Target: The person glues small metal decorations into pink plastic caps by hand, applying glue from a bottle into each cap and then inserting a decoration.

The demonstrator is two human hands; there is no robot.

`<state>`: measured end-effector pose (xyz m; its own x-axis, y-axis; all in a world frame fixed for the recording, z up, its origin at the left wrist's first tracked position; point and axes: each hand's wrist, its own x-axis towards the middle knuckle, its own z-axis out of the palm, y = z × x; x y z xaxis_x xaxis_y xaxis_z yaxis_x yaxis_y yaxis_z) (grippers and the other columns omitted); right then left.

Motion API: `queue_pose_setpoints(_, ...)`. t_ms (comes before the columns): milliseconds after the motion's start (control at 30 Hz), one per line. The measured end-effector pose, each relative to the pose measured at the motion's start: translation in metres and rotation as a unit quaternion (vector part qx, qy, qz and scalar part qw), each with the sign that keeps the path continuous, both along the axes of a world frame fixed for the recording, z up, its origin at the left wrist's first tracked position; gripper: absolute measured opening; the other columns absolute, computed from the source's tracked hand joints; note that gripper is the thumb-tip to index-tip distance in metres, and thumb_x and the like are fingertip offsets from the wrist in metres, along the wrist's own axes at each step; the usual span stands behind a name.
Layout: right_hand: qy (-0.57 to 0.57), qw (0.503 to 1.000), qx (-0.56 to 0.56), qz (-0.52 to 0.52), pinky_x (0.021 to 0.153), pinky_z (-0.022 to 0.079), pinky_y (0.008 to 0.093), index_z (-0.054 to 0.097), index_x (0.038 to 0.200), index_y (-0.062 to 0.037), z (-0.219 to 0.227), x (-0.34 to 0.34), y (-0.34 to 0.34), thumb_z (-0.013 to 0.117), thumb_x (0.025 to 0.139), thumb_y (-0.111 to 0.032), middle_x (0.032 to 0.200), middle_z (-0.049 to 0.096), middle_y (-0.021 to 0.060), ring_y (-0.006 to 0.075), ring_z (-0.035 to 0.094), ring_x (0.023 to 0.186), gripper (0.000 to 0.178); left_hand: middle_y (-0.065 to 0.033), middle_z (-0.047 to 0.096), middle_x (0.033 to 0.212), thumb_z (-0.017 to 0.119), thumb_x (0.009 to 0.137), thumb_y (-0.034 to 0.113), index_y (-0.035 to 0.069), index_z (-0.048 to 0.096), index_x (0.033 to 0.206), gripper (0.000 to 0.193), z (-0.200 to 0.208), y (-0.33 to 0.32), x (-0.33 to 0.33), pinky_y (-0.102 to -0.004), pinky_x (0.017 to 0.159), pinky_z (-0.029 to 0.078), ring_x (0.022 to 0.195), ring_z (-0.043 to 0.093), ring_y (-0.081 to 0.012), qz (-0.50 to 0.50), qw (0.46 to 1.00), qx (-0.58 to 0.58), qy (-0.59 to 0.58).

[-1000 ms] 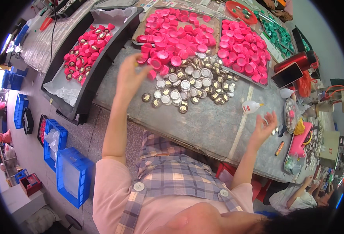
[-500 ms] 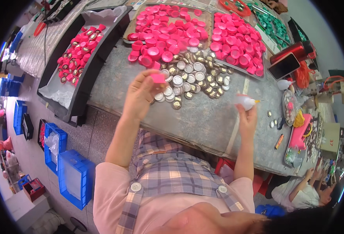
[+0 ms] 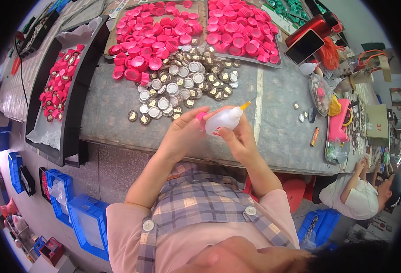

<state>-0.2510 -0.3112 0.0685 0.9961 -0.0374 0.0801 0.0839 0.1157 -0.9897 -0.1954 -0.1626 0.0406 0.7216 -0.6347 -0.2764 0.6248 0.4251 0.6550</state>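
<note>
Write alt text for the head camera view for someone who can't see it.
A person's right hand holds a small white squeeze bottle with an orange tip beside a pink cap in the left hand, above a grey table heaped with pink caps and round metal discs.

A small squeeze bottle (image 3: 223, 119) of translucent white plastic, with an orange-yellow pointed nozzle, lies nearly on its side in the air above the grey worktop (image 3: 278, 132). Its nozzle points up and to the right, away from the body. The right hand (image 3: 241, 139) wraps it from below and behind, with fingers (image 3: 228, 134) curled under its belly. A pink cap (image 3: 201, 117), round and ribbed like the others in the pile, sits touching the bottle's rear end, pinched in the left hand (image 3: 182, 134); only a sliver of it shows between thumb and fingertips. Both things are held close together over the near edge of the worktop.
</note>
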Motion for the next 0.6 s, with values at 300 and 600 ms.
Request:
queue_pose_setpoints(300, -0.046, 0.987, -0.091, -0.120, 0.076, 0.042, 0.0268, 0.052, 0.102, -0.0014, 0.014, -0.002, -0.032, 0.067, 0.073, -0.011, 0.095, 0.058, 0.0079, 0.0155, 0.056, 0.086, 0.034, -0.0114, 0.057, 0.094, 0.052, 0.083, 0.038, 0.004, 0.048, 0.109, 0.043, -0.016, 0.012, -0.001, -0.0263, 0.064, 0.046, 0.072, 0.053, -0.0146, 0.006, 0.980, -0.110, 0.164)
queue_pose_setpoints(600, -0.064, 0.932, -0.325, -0.145, 0.063, 0.045, 0.0266, 0.058, 0.089, -0.0031, 0.022, -0.010, -0.035, 0.076, 0.061, -0.015, 0.081, 0.059, 0.0084, 0.0189, 0.059, 0.073, 0.036, -0.0086, 0.054, 0.077, 0.040, 0.088, 0.041, 0.005, 0.049, 0.102, 0.039, -0.012, 0.011, 0.000, -0.0241, 0.051, 0.042, 0.062, 0.050, -0.0135, 0.021, 0.971, -0.121, 0.206)
